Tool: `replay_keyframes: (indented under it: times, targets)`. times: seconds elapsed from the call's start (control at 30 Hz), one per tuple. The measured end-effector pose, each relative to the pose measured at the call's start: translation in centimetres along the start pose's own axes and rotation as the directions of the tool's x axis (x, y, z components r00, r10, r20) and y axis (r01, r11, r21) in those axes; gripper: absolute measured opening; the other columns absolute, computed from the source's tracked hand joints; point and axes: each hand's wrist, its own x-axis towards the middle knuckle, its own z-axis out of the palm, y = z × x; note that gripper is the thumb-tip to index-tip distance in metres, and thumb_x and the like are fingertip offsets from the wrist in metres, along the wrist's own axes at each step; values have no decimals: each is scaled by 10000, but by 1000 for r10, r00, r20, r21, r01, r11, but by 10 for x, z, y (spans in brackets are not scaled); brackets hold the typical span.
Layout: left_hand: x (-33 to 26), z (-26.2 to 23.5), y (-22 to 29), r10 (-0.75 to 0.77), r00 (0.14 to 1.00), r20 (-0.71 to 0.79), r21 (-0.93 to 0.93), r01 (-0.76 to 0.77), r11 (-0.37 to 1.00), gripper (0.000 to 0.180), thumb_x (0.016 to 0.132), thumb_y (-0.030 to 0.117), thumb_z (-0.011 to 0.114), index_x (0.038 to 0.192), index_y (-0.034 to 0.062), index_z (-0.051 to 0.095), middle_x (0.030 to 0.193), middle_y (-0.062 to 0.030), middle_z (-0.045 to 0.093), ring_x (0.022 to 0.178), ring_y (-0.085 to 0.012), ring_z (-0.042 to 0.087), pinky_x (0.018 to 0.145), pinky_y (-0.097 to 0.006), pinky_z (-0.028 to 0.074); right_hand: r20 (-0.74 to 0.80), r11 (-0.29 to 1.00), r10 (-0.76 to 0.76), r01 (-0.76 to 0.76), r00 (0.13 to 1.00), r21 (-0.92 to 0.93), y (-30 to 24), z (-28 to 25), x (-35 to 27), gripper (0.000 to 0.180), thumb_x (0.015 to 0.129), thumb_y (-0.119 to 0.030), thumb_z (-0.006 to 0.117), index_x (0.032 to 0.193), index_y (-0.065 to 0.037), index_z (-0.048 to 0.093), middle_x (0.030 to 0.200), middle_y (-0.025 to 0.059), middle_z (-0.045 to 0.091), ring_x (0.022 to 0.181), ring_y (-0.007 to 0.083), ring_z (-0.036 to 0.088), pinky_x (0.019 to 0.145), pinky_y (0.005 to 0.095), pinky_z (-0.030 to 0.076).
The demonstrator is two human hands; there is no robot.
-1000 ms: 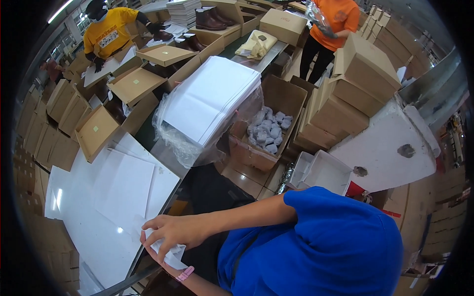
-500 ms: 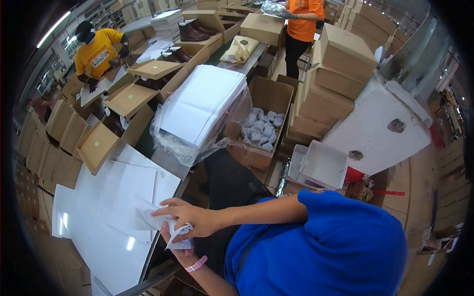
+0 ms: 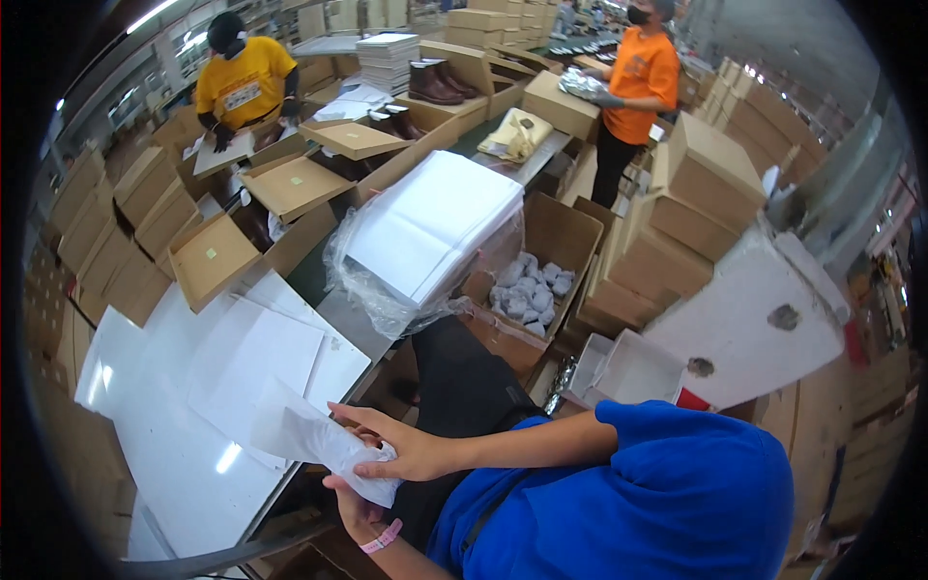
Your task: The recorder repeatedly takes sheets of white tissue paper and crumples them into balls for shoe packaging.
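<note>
A crumpled sheet of white tissue paper (image 3: 307, 437) is held over the near edge of the white table (image 3: 164, 425). My right hand (image 3: 398, 449) lies across its right end, fingers spread over the paper. My left hand (image 3: 353, 505), with a pink wristband, grips the same end from below. The loose part of the sheet trails left over flat white sheets (image 3: 261, 362) lying on the table.
A stack of white paper in clear plastic (image 3: 430, 232) sits beyond. An open carton (image 3: 565, 237) holds several paper wads. Open shoe boxes (image 3: 213, 256) line the left, closed cartons (image 3: 691, 193) the right. A person in yellow (image 3: 242, 82) and a person in orange (image 3: 633, 82) work farther off.
The paper in my hands has grown from a small wad into a longer crumpled sheet reaching left. Both hands stayed together at the table edge.
</note>
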Motion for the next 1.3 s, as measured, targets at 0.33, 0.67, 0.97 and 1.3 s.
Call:
replay_keyframes:
  times: [0.33,0.67,0.97,1.3]
  targets:
    - [1,40,28,-177,975,-136,461,221,859,1363,720,459,1035,1745,-17,273,1671,-187,454,1530,-354,517,1286,-474,423,41,979,201,-202,979,6,1,-12,22,1119,1009,-294,868,1854,-175,144,1478,144,584,1202,219,622,1103,390,519]
    - [0,21,-23,-435,899,-46,35,437,899,747,981,257,761,1588,-74,478,1412,-258,692,1215,-413,706,1019,-573,597,231,650,595,-630,770,426,41,-76,67,690,1037,-554,825,1506,-84,635,1249,66,745,1080,161,708,934,354,594]
    - [51,6,-69,-435,893,-117,-206,407,890,802,774,246,818,1486,60,498,1150,-196,638,909,-354,656,848,-511,527,1,945,322,-321,947,68,43,-120,57,325,1113,-260,750,1367,-58,766,1288,87,791,1136,198,752,965,334,609]
    - [71,3,-65,-368,910,-190,-165,340,926,739,948,396,745,1615,171,520,1477,-124,650,1122,-325,713,851,-454,587,261,889,-91,197,961,-414,42,-161,41,410,1165,-375,586,1477,-179,765,1744,104,549,1654,461,386,1343,629,295]
